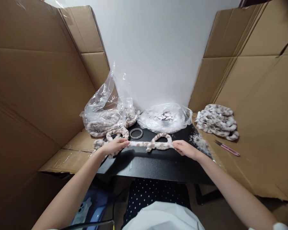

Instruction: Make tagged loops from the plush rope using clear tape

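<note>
A fuzzy white strip with brown spots [139, 144] is stretched level between my two hands above the black table [144, 166]. My left hand [116, 145] pinches its left end, and my right hand [182, 148] pinches the right end. A loop of the same plush [163, 136] rises from the right half of the strip, near my right hand. Behind and below my left hand lie more spotted plush loops [117, 131], partly covered by the hand. A grey ring that looks like a tape roll [136, 133] lies just beyond the strip.
An open clear plastic bag [103, 105] with plush loops stands at the back left. Another clear bag [165, 118] holds white and dark bits. At right are a plush pile [217, 121], pink-handled thread snips [227, 148] and loose fluff [199, 143]. Cardboard walls [38, 80] enclose both sides.
</note>
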The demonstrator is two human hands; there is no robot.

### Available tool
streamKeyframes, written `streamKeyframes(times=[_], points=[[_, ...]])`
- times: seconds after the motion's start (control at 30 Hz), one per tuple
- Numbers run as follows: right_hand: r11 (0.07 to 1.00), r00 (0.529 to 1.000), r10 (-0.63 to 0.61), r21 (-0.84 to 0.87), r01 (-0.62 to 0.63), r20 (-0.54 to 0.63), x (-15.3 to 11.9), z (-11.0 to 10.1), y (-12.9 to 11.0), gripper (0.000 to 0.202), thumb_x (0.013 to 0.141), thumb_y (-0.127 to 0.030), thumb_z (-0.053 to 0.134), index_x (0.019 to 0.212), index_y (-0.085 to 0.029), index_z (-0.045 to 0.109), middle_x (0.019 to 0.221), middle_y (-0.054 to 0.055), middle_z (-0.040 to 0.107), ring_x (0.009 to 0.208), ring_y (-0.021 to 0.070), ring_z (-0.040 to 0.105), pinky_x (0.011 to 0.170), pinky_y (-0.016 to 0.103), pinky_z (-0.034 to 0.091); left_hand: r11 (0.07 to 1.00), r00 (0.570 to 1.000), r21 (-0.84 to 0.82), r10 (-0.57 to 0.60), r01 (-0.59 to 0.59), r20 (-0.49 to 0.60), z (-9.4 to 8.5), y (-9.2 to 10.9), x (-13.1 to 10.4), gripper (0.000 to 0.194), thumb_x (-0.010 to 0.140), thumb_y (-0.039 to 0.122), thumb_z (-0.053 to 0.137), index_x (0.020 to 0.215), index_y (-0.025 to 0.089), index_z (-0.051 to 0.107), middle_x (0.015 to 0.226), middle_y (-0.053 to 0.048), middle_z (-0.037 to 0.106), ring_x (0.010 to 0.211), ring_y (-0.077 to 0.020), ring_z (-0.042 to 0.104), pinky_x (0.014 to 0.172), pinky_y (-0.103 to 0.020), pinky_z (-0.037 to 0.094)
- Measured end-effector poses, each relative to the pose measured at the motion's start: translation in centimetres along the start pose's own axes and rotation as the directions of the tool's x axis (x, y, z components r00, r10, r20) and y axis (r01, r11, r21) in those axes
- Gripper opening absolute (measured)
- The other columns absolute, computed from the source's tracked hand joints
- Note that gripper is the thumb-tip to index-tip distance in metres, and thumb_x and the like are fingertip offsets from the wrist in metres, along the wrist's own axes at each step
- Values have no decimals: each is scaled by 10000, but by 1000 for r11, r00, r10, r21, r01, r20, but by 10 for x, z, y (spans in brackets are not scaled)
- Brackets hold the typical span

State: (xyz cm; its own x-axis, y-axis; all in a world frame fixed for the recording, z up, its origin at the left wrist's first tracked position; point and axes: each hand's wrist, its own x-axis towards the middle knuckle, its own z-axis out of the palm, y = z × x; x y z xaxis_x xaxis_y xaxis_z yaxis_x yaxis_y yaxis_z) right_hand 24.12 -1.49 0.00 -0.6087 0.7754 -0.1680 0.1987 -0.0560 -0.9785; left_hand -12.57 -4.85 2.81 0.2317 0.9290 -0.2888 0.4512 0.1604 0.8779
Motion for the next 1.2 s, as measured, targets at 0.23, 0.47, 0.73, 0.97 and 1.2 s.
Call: streamKeyframes(times=[0.23, 0.47, 0.73, 0.97, 1.2], points=[[983, 997, -74, -168, 70, -16, -16, -24, 0, 531, 787, -686, 542, 645, -179, 478, 513, -84, 290, 451, 55, 219, 436, 225, 137, 980, 995, -193, -20, 39, 96, -13, -19, -13, 504, 732, 624, 646, 614, 191, 416, 538, 73, 243, 449, -59, 180, 437, -205, 118], [969, 992, -117, -225, 103, -52, -8, -26, -7, 559, 781, -724, 508, 662, -178, 525, 508, -79, 270, 460, 70, 213, 450, 238, 153, 954, 984, -275, 78, -121, -163, -14, -20, -18, 565, 663, 678, 649, 581, 187, 382, 494, 80, 263, 439, -44, 142, 436, -193, 106], [883, 970, -215, -447, 142, -117, -8, -47, -13, 494, 841, -626, 490, 643, -185, 587, 533, -28, 398, 505, 109, 331, 481, 254, 242, 932, 969, -325, 89, -162, -229, -20, -15, -18, 568, 649, 646, 678, 529, 186, 367, 472, 81, 252, 428, -42, 158, 426, -203, 136], [843, 905, -419, -403, 357, -77, 14, 10, -32, 429, 889, -536, 479, 646, -187, 538, 620, 3, 517, 612, 149, 466, 595, 276, 361, 849, 887, -299, 348, -436, -304, 37, 22, 11, 468, 764, 616, 597, 916, 174, 584, 920, -68, 595, 868, -181, 565, 765, -288, 467], [626, 706, -697, -585, 516, -124, 44, 52, -62, 179, 918, -328, 484, 850, -205, 594, 859, 49, 603, 841, 200, 533, 762, 319, 428, 874, 935, -344, 286, -343, -208, 94, 55, 46, 279, 731, 262, 722, 958, 156, 599, 797, -7, 614, 697, -120, 589, 648, -233, 485]])
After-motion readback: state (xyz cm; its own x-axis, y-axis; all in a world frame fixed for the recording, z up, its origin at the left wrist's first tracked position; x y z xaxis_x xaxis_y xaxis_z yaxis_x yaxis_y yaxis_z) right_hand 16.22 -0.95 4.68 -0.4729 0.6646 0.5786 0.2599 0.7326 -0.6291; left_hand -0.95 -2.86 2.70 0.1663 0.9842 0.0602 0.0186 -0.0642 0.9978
